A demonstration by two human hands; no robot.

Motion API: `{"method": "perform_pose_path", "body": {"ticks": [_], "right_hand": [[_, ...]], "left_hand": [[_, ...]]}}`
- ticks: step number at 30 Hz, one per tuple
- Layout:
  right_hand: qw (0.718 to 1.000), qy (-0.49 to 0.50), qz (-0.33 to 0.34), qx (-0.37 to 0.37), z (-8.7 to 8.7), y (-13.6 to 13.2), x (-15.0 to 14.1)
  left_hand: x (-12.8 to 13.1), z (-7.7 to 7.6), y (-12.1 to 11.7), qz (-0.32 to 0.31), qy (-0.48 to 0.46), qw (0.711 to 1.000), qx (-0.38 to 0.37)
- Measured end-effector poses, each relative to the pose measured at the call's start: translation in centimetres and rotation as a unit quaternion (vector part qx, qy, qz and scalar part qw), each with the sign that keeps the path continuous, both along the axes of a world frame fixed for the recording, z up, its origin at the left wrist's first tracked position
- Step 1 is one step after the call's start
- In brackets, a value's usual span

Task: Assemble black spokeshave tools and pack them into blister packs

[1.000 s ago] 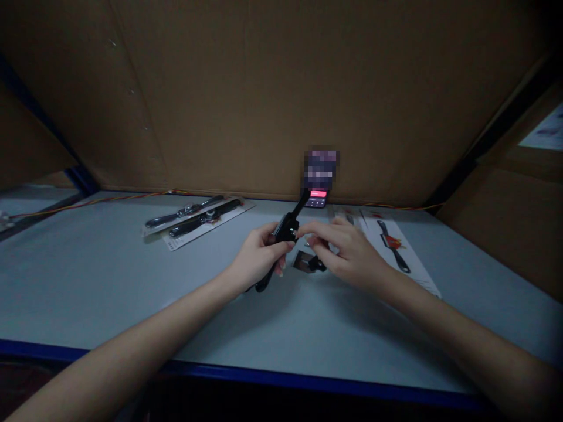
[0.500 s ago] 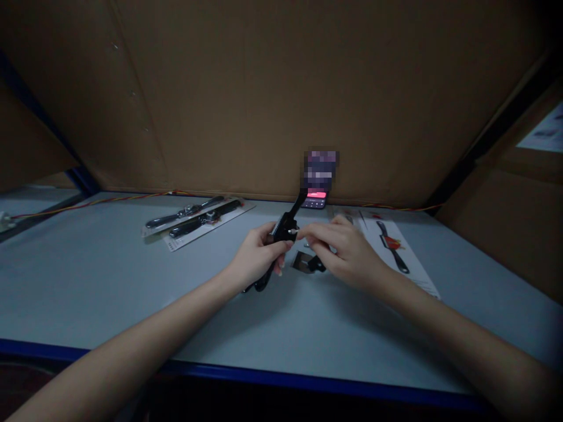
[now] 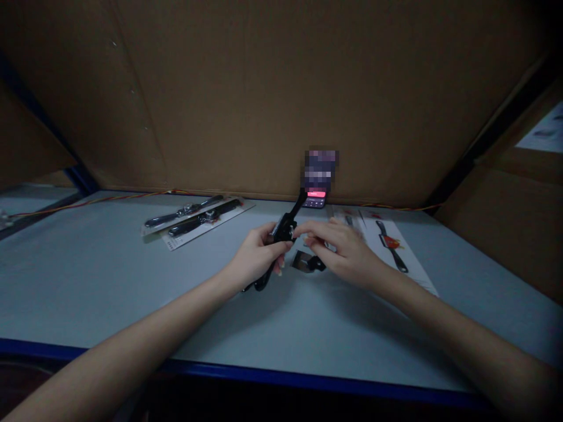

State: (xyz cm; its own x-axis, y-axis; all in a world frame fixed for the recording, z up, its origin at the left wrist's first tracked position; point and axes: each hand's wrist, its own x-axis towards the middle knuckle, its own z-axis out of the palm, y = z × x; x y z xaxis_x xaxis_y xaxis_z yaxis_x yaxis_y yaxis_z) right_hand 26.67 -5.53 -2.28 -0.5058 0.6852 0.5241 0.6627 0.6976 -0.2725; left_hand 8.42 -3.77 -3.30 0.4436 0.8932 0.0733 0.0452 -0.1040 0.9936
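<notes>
My left hand (image 3: pixel 255 255) grips a black spokeshave (image 3: pixel 285 230) by its body, with one handle rising towards the back and the other running down below my fist. My right hand (image 3: pixel 345 252) reaches in from the right, its fingertips pinched at the tool's middle; any small part between them is too small to tell. Just below, a loose steel blade with a black piece (image 3: pixel 308 262) lies on the table, under and between my hands and apart from the tool.
Carded spokeshaves (image 3: pixel 197 220) lie at the back left, and another card (image 3: pixel 391 249) lies to the right. A phone (image 3: pixel 315 201) leans on the cardboard wall (image 3: pixel 281 94) behind a pixelated patch. A thin wire (image 3: pixel 114 197) runs along the back; a blue edge borders the table front.
My hands have stayed almost in place. My right fingers have shifted slightly left against the tool, which has tilted a little.
</notes>
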Motion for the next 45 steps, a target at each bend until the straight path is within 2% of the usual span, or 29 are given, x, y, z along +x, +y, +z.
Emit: {"method": "perform_pose_path", "body": {"ticks": [6, 8, 13, 15, 24, 37, 42, 45], "right_hand": [[0.994, -0.073, -0.048, 0.07, -0.12, 0.21, 0.52], [0.995, -0.058, -0.047, 0.059, -0.16, 0.21, 0.48], [1.0, 0.004, 0.025, -0.017, -0.23, 0.13, 0.1], [0.999, 0.004, 0.028, -0.023, -0.19, 0.11, 0.07], [0.991, -0.097, -0.006, 0.091, -0.07, 0.1, 0.46], [0.98, -0.133, -0.04, 0.14, -0.12, 0.04, 0.32], [0.993, -0.068, -0.021, 0.096, -0.32, 0.17, 0.31], [0.999, -0.006, 0.018, 0.034, -0.36, 0.1, -0.05]], "left_hand": [[0.06, -0.07, -0.01, 0.013, 0.0, 1.0, -0.006], [0.05, -0.05, -0.01, 0.015, 0.001, 1.0, -0.008], [0.04, -0.12, 0.03, -0.006, 0.008, 1.0, -0.011], [0.04, -0.21, 0.09, -0.006, 0.007, 1.0, -0.012], [0.08, -0.4, 0.25, 0.007, 0.003, 1.0, -0.016], [0.0, -0.33, 0.1, 0.006, 0.008, 0.999, -0.034], [0.0, -0.58, 0.2, -0.005, 0.011, 1.0, -0.028], [-0.02, -0.68, 0.26, -0.01, 0.011, 1.0, -0.025]]}}
